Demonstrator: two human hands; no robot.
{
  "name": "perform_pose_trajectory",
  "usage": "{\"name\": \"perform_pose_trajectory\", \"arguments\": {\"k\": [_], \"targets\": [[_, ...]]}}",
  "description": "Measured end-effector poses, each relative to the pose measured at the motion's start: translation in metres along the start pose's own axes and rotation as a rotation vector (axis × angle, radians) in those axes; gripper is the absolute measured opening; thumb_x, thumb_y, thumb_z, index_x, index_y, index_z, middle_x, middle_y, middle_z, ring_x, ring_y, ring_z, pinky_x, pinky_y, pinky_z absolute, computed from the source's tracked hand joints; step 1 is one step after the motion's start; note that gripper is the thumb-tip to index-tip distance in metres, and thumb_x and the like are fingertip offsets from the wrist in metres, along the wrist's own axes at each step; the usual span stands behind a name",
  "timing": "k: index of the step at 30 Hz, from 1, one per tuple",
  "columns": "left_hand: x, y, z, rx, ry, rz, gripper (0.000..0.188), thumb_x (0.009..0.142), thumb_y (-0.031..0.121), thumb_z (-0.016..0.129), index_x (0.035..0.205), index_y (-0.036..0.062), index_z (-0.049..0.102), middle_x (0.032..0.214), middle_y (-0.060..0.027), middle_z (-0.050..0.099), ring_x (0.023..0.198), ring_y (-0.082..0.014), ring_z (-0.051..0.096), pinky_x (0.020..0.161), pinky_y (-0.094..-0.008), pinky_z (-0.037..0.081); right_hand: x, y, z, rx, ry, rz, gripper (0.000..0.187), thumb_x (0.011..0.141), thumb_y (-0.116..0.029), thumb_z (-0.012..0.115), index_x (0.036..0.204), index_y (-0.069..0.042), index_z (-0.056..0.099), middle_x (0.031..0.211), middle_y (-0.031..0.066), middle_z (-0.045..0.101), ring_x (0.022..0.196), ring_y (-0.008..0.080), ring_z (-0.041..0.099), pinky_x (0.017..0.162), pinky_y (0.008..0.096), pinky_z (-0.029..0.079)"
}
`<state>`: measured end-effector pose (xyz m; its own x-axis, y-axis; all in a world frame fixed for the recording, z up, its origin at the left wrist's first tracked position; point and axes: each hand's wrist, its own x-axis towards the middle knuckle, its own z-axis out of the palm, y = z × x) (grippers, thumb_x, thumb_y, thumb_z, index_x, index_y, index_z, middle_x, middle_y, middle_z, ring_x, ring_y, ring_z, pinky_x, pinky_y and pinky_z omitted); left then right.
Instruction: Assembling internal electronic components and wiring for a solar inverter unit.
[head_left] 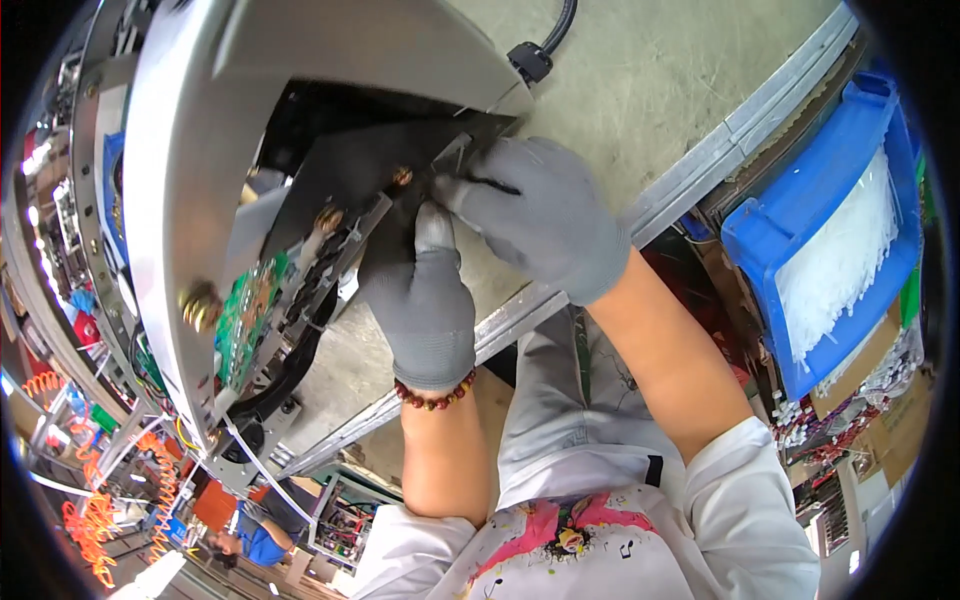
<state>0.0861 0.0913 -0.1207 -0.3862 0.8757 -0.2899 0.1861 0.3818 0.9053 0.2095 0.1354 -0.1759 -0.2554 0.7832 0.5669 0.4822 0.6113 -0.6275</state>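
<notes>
Both my hands wear grey knit gloves and meet at the lower right edge of a black panel inside a silver metal housing. My left hand is closed with its thumb up against the panel's edge; its other fingertips are hidden in shadow. Beside it, my right hand has thumb and fingers pinched together at the same corner. Whatever small thing is between the fingertips cannot be made out. Brass-coloured fasteners stick out near the hands. A green circuit board sits lower left in the housing.
The housing stands on a grey worktop with a metal edge strip. A black cable plug lies behind it. To the right, a blue bin holds white cable ties. Far lower left, another person in blue is among orange coiled hoses.
</notes>
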Motion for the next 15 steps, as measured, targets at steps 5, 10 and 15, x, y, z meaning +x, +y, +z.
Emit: {"name": "perform_pose_trajectory", "arguments": {"k": [5,10,15], "targets": [[-0.009,0.005,0.003,-0.113,-0.068,-0.030,0.019,0.097,0.016,0.055,0.102,-0.0012,0.061,0.073,0.0019,0.050,0.061,-0.0051,0.040,0.056,-0.0202,0.033,-0.001,0.000,0.000,-0.146,-0.032,0.123,0.019,0.069,-0.016,0.065,0.088,-0.014,0.066,0.083,0.0046,0.056,0.072,0.0245,0.061,0.058,0.0353,0.049],[-0.013,0.001,-0.001,-0.345,-0.119,-0.088,0.013,0.097,0.013,0.055,0.100,0.0020,0.061,0.072,0.0022,0.049,0.064,-0.0047,0.041,0.058,-0.0204,0.034,-0.006,-0.007,0.017,-0.074,0.182,0.138,0.021,0.066,-0.015,0.066,0.087,-0.013,0.065,0.082,0.0069,0.056,0.070,0.0273,0.059,0.058,0.0382,0.048],[-0.015,-0.010,-0.005,-0.350,-0.187,-0.107,0.020,0.097,0.020,0.057,0.097,0.0003,0.058,0.073,-0.0004,0.050,0.062,-0.0093,0.043,0.057,-0.0228,0.035,-0.006,-0.010,0.012,-0.225,-0.068,0.215,0.023,0.070,-0.013,0.068,0.093,-0.010,0.066,0.090,0.0099,0.060,0.080,0.0294,0.062,0.065,0.0396,0.051]]}}
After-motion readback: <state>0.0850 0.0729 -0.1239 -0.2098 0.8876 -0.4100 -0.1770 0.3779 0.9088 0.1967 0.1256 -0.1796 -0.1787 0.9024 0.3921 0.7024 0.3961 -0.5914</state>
